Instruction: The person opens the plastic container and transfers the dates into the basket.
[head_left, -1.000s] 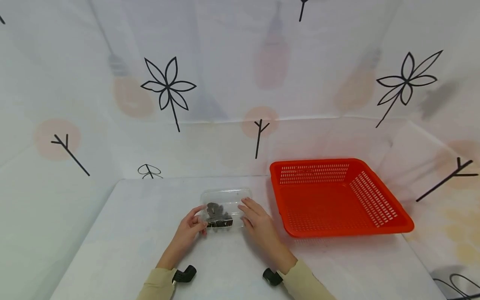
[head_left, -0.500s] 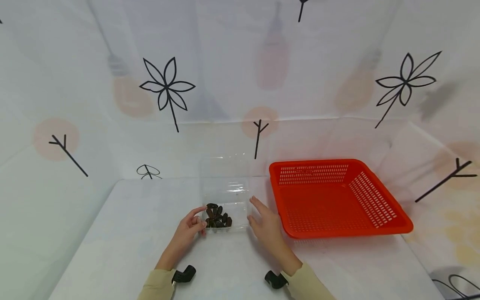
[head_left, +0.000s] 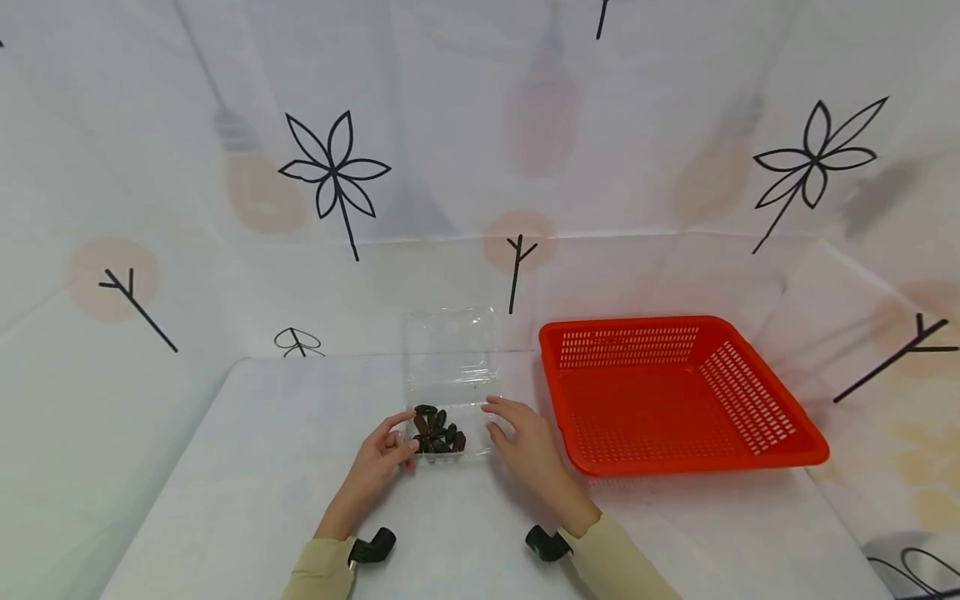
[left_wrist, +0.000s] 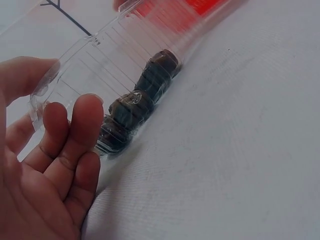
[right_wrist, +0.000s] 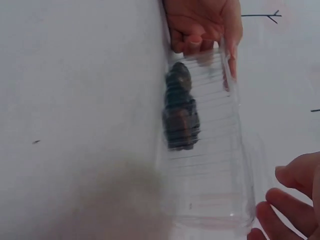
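A clear plastic clamshell box (head_left: 477, 427) lies on the table with its lid (head_left: 448, 346) raised at the back. Several glossy dark brown oval pieces (head_left: 440, 445) fill its left part; their kind cannot be told. My left hand (head_left: 377, 457) holds the box's left end between thumb and fingers, the thumb by the front wall. In the left wrist view, its fingertips (left_wrist: 86, 120) lie against the clear wall. At the box's right end my right hand (head_left: 531, 446) has its fingers loosely bent, near or touching the rim; in the right wrist view they hold nothing.
A red plastic basket (head_left: 630, 400) with slotted sides stands at the right of the white-covered table (head_left: 247, 483). Behind the table hangs a white patterned cloth (head_left: 442, 183). A dark camera (head_left: 547, 543) sits on the right wrist, another (head_left: 372, 547) on the left.
The box's lid has swung up and back, uncovering the dark pieces. My right hand drew away to the right, then came back toward the box. The left hand stays at the left end.
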